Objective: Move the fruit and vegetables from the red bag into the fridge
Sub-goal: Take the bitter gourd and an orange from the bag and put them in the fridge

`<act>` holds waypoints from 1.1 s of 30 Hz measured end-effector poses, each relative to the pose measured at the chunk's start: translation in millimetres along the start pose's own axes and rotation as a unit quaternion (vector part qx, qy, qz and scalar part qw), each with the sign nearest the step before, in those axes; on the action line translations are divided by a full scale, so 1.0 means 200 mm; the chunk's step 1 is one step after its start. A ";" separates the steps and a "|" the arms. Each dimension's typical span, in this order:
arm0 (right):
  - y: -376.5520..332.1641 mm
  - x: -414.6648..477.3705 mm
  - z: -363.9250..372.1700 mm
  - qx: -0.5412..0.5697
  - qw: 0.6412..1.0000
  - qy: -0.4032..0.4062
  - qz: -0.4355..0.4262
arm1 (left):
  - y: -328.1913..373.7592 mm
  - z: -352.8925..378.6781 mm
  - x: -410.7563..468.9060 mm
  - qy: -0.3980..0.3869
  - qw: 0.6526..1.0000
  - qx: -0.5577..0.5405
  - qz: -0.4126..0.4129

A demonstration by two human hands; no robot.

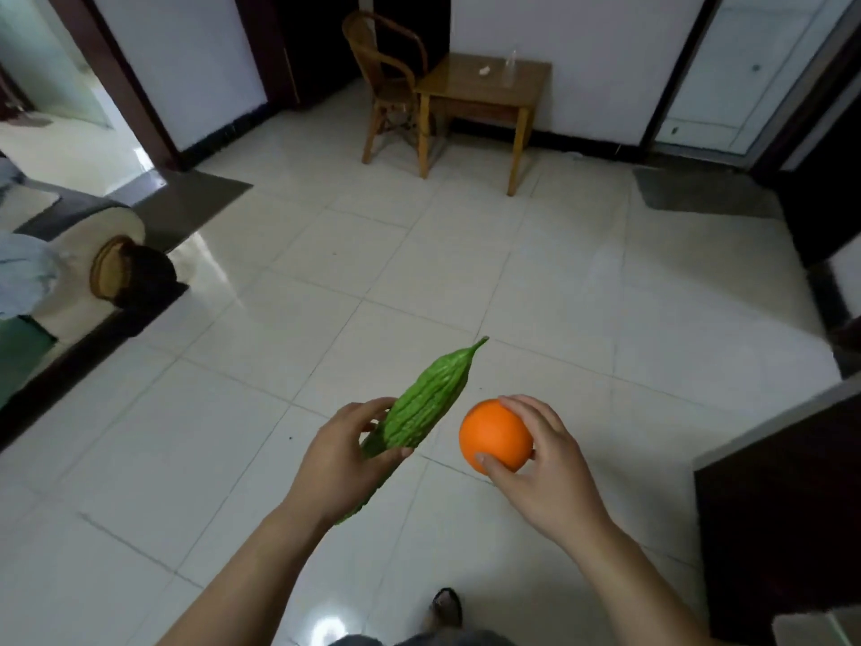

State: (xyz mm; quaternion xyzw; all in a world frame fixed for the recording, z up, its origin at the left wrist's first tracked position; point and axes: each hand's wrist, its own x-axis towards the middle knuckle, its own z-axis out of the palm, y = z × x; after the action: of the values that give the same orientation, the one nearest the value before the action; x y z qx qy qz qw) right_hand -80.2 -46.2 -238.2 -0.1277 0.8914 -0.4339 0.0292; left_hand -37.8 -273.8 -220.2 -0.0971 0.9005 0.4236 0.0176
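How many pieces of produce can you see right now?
2. A bitter gourd gripped in the left hand, an orange gripped in the right hand. The red bag is not in view, so more may be unseen.

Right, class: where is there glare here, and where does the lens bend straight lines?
Head view: glare on the glossy pale floor tiles by the left doorway and bottom edge; wide-angle distortion leans the dark door frame inward; the bumpy green bitter gourd and round orange fruit look sharp.
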 end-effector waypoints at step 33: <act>0.78 0.74 -1.18 -0.052 0.774 0.518 0.360 | 1.80 1.50 1.95 -0.475 0.784 0.022 0.398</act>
State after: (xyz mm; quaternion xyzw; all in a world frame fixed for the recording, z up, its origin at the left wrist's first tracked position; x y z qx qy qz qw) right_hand -292.3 190.0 -203.7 0.4449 0.7736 -0.3457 -0.2899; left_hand -503.8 117.6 -183.6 0.4842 0.7457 0.3660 0.2749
